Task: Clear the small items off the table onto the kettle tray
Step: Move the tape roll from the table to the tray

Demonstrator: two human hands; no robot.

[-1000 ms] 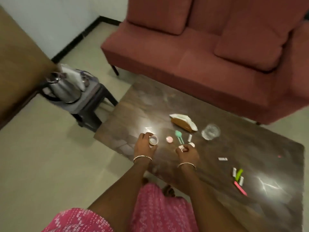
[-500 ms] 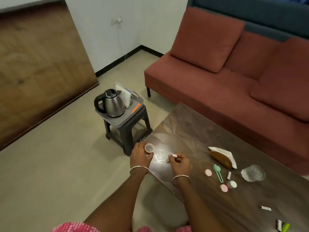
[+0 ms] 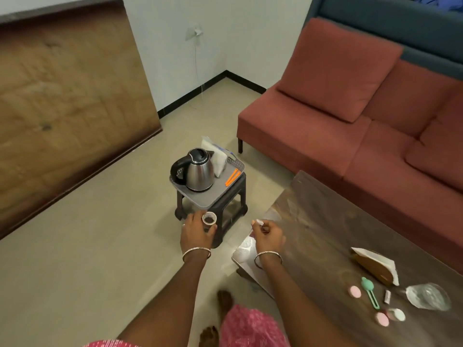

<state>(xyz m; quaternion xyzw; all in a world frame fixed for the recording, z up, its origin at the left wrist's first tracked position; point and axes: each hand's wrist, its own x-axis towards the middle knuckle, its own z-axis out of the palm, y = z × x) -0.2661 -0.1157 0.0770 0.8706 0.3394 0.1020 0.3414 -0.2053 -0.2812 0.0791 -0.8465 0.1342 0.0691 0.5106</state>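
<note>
My left hand [image 3: 198, 231] grips a small paper cup [image 3: 209, 219] just in front of the black stool, below the grey kettle tray [image 3: 203, 197]. A steel kettle [image 3: 196, 170], a white packet [image 3: 216, 156] and orange sticks [image 3: 233, 177] stand on that tray. My right hand [image 3: 268, 234] pinches a small white sachet [image 3: 258, 222] over the near corner of the dark wooden table [image 3: 325, 221]. Left on the table are two pink discs [image 3: 355, 291], a teal clip [image 3: 369, 290], a white sachet [image 3: 387, 296] and a white disc [image 3: 398, 314].
A napkin holder [image 3: 375, 266] and a crumpled clear plastic [image 3: 427, 296] lie on the table. The red sofa [image 3: 363, 126] stands behind it. A wooden panel [image 3: 70, 108] leans at the left wall. Bare tiled floor surrounds the black stool [image 3: 225, 209].
Both hands moved left off the table's item cluster toward the stool, the left carrying the cup, the right carrying a sachet. The view swung left, bringing the kettle tray to the centre.
</note>
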